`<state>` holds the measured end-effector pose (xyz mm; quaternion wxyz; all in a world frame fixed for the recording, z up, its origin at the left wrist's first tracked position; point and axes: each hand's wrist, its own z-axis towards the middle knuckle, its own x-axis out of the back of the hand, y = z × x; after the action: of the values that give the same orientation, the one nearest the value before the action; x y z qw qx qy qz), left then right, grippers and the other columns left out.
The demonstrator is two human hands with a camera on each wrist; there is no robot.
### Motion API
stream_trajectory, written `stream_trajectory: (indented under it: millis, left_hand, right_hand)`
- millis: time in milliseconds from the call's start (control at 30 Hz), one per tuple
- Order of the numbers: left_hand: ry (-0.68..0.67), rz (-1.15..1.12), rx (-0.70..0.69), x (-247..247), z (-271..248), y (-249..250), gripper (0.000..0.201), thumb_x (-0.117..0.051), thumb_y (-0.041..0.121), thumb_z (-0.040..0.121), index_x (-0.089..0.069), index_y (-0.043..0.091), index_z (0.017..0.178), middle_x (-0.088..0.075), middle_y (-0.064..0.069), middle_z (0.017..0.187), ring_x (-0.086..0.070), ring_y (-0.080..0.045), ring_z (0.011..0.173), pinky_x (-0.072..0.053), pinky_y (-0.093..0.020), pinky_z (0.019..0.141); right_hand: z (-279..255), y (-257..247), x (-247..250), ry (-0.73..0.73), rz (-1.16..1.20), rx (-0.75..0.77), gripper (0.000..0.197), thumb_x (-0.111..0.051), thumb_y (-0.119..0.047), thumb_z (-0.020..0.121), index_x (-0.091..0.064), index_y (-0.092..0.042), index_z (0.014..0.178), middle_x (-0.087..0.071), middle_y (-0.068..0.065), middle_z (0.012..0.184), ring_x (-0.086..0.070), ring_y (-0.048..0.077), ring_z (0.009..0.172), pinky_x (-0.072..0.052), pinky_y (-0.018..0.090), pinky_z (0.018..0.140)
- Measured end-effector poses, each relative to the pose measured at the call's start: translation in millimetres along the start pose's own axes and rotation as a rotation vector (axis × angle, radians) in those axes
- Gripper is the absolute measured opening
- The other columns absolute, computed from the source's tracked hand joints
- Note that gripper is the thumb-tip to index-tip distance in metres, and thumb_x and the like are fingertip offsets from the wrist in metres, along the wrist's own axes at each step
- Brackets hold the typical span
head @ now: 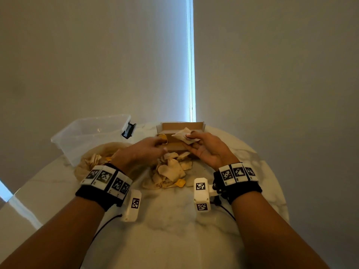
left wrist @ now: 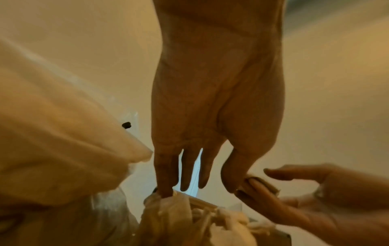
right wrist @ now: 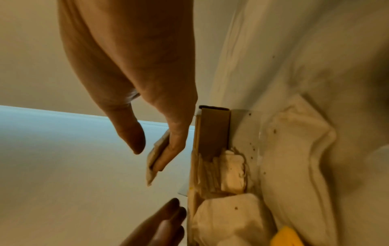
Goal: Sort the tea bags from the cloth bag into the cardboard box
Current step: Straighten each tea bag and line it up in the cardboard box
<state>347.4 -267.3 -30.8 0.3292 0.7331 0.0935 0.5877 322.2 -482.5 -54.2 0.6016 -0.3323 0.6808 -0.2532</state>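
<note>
1. Seen at centre right of the head view: right hand (head: 206,150) raised over the table (head: 174,220), palm turned inward.
2. Pinched between its thumb and fingers: one tea bag (head: 184,135), held just above the open box (head: 182,126) at upper centre of the tabletop.
3. Confirmed from the right wrist view: tea bag (right wrist: 154,159) pressed against the forefinger, thumb a little apart, box (right wrist: 212,133) just to the right.
4. Placed at centre left of the head view: left hand (head: 141,152), stretched toward the box's near edge beside a yellow tag (head: 163,137).
5. Shown in the left wrist view: fingers (left wrist: 189,169) straight and slightly spread, gripping nothing; little finger touching a tea bag at the bottom of the frame.
6. Heaped on the table below both hands: loose tea bags (head: 171,171), some with yellow tags.
7. Slumped at left, behind the left wrist: cloth bag (head: 97,158), mouth open, more tea bags inside.
8. Set at upper left of the table: clear tub (head: 87,136) with a black clip (head: 128,130) on its end.
9. Could not be told: how many tea bags lay in the box.
</note>
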Motion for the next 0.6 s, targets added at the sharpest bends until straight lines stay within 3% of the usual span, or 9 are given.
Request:
stream_trajectory:
  millis: [100,233,300,400,467,600]
  left_hand:
    - [-0.121,0.143,0.102,-7,0,7,0.06,-0.057,0.042,0.106,-0.037,0.027,0.161,-0.049,-0.005,0.156,-0.052,-0.024,0.136,-0.045,-0.04,0.112]
    - [-0.129,0.237,0.069,-15,-9,5,0.061,-0.055,0.044,0.107,-0.036,0.027,0.161,-0.052,-0.007,0.154,-0.055,-0.025,0.134,-0.048,-0.041,0.111]
    - [-0.135,0.257,0.031,-16,-17,2,0.06,-0.056,0.046,0.106,-0.038,0.026,0.16,-0.054,-0.006,0.152,-0.057,-0.024,0.131,-0.049,-0.043,0.111]
    - [-0.165,0.248,-0.01,-17,-28,2,0.057,-0.056,0.049,0.105,-0.042,0.027,0.157,-0.057,-0.003,0.146,-0.058,-0.022,0.126,-0.05,-0.042,0.108]
    - [-0.177,0.214,-0.02,-15,-34,4,0.057,-0.054,0.05,0.106,-0.042,0.027,0.156,-0.056,-0.002,0.147,-0.058,-0.02,0.126,-0.051,-0.037,0.103]
    - [-0.19,0.125,-0.02,-12,-36,4,0.053,-0.053,0.049,0.107,-0.044,0.03,0.156,-0.056,0.0,0.147,-0.056,-0.013,0.117,-0.048,-0.021,0.079]
  right_hand:
    - [3,-4,6,0.052,-0.029,0.019,0.028,-0.064,0.015,0.093,-0.061,0.006,0.119,-0.066,0.029,0.126,-0.069,0.043,0.117,-0.063,0.046,0.095]
    - [9,-14,13,0.135,-0.328,0.143,0.039,-0.07,0.01,0.092,-0.066,0.001,0.13,-0.068,0.017,0.128,-0.067,0.033,0.119,-0.061,0.04,0.099]
    - [14,-25,13,0.141,-0.548,0.148,0.049,-0.07,0.008,0.092,-0.061,-0.002,0.14,-0.067,0.013,0.123,-0.067,0.031,0.116,-0.06,0.041,0.101]
    - [23,-40,3,0.118,-0.991,0.101,0.054,-0.072,0.005,0.09,-0.06,-0.005,0.142,-0.062,0.014,0.129,-0.063,0.032,0.119,-0.058,0.044,0.105]
    - [29,-45,-10,0.085,-1.286,0.065,0.049,-0.073,0.001,0.09,-0.064,-0.006,0.138,-0.061,0.007,0.121,-0.06,0.029,0.117,-0.057,0.044,0.106]
    - [47,-46,-30,-0.025,-1.654,-0.108,0.06,-0.076,-0.006,0.09,-0.06,-0.014,0.147,-0.056,0.006,0.135,-0.058,0.027,0.118,-0.058,0.039,0.101]
